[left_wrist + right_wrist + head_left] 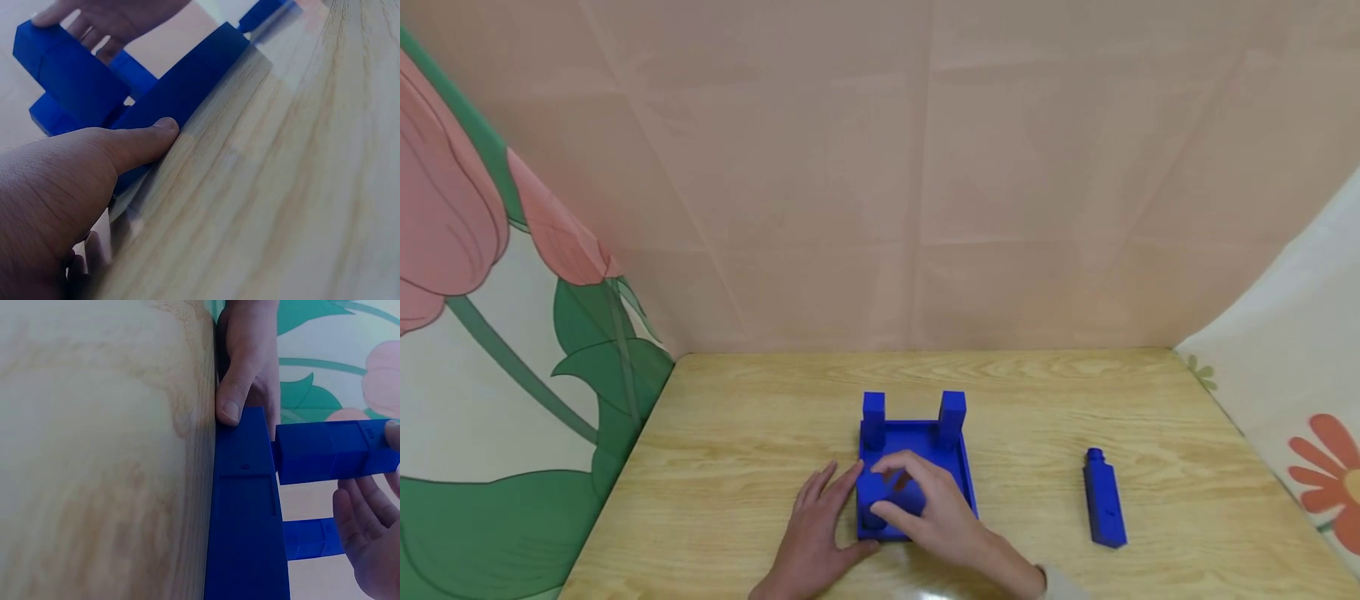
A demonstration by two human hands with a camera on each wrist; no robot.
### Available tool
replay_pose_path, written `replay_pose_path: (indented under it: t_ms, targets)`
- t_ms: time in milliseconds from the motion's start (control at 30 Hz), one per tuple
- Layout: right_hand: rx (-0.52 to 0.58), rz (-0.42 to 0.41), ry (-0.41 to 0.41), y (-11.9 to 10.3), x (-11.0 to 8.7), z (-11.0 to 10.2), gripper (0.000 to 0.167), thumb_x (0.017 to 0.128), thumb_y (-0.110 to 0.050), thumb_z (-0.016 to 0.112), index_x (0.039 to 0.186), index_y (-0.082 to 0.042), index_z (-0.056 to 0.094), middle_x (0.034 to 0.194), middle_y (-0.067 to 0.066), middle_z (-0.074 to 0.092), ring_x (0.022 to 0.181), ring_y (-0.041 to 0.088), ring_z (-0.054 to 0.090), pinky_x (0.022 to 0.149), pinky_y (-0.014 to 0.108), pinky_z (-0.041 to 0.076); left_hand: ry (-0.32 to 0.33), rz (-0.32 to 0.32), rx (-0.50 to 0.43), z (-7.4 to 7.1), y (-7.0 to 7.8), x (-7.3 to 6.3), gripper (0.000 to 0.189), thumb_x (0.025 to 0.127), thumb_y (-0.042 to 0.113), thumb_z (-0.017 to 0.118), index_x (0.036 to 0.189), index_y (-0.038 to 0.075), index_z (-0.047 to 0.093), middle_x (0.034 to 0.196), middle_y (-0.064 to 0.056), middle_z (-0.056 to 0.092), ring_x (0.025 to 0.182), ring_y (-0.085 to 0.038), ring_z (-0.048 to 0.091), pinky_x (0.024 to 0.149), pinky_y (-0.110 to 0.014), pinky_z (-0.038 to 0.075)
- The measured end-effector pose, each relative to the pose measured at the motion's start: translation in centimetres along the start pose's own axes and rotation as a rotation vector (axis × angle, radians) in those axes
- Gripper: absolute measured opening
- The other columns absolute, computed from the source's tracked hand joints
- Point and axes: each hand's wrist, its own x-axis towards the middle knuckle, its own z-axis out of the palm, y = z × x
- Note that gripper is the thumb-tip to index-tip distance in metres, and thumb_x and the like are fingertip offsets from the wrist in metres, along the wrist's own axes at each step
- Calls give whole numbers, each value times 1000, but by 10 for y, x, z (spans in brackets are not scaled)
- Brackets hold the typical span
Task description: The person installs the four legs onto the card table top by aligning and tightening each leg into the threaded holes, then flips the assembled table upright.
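Observation:
A blue, shallow, tray-like base (913,435) with raised rims lies on the table. My left hand (815,533) holds its near left corner, the thumb on the near side (247,550) and the fingers along the left side. At that same corner a blue square leg (325,450) stands upright. The right hand (943,512) grips this leg near its top, thumb on one side and fingers on the other. Two more blue legs, one at the far left (873,417) and one at the far right (952,417), rise from the base.
To the right, a loose blue leg (1105,504) with a narrow round neck lies on the wood-grain table (745,433). A plain pinkish cloth (917,183) hangs behind the table, and flower-printed cloths (512,400) flank it.

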Motion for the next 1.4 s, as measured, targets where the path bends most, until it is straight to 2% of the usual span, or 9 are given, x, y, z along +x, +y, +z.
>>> replay_pose_path:
  t_ms: [133, 333, 467, 667, 833, 933, 1100, 1233, 1400]
  targets:
    - [-2, 34, 2, 0, 0, 0, 44, 94, -5, 88, 130, -14, 66, 119, 3, 74, 94, 16, 71, 80, 31, 65, 1, 6, 1, 0, 0, 0, 107, 81, 49, 98, 172, 29, 45, 166, 3, 58, 161, -41, 39, 125, -73, 34]
    - [-7, 32, -18, 2, 0, 0, 58, 96, -8, 87, 151, -11, 65, 119, -1, 73, 94, 12, 69, 78, 30, 64, 16, 29, 16, 0, 0, -1, 107, 81, 50, 97, 172, 30, 44, 165, 3, 58, 160, -41, 41, 124, -74, 36]
    - [-30, 7, -48, 3, 0, -1, 56, 99, -13, 84, 153, -15, 68, 125, -5, 72, 95, 8, 66, 78, 28, 62, 32, 44, 29, 0, 1, -1, 108, 82, 52, 96, 173, 33, 41, 166, 5, 58, 160, -40, 42, 123, -73, 37]
    - [-17, -28, -79, 4, 0, -4, 56, 102, -9, 77, 156, -19, 65, 133, -2, 70, 105, 10, 67, 83, 31, 63, 47, 63, 26, 0, 1, 0, 108, 82, 52, 96, 173, 32, 41, 165, 4, 59, 159, -40, 43, 124, -72, 36]
    - [21, -37, -78, 4, 0, -3, 51, 106, -2, 66, 155, -15, 65, 138, 4, 70, 117, 16, 69, 88, 34, 65, 15, 30, 11, 0, 1, 0, 107, 84, 53, 95, 173, 34, 40, 167, 5, 57, 161, -39, 41, 127, -72, 33]
    - [39, 9, -51, 2, 0, -1, 43, 107, -5, 70, 148, -16, 67, 136, 3, 72, 116, 15, 70, 89, 33, 65, -2, 5, 2, 0, 1, 0, 107, 83, 53, 95, 173, 34, 40, 167, 4, 56, 161, -39, 40, 126, -73, 33]
    - [44, 72, 2, 1, -1, 0, 37, 100, -8, 83, 132, -18, 70, 125, -2, 75, 105, 11, 72, 86, 35, 66, -2, 3, 3, 0, 1, -1, 107, 81, 52, 96, 172, 29, 44, 167, 2, 57, 161, -40, 40, 125, -75, 34]
    - [35, 50, 15, 2, -1, 1, 39, 96, -7, 87, 129, -16, 69, 119, 0, 76, 99, 11, 73, 82, 35, 67, 0, 3, 3, -1, 2, 0, 107, 81, 50, 97, 172, 28, 45, 167, 1, 57, 160, -41, 40, 125, -75, 34]
    - [19, -7, 3, 3, 1, 0, 48, 95, -8, 88, 140, -10, 71, 118, 1, 76, 96, 12, 70, 81, 32, 65, -5, -10, 4, -2, 2, -1, 108, 81, 50, 97, 173, 34, 42, 167, 1, 57, 161, -41, 40, 126, -74, 33]
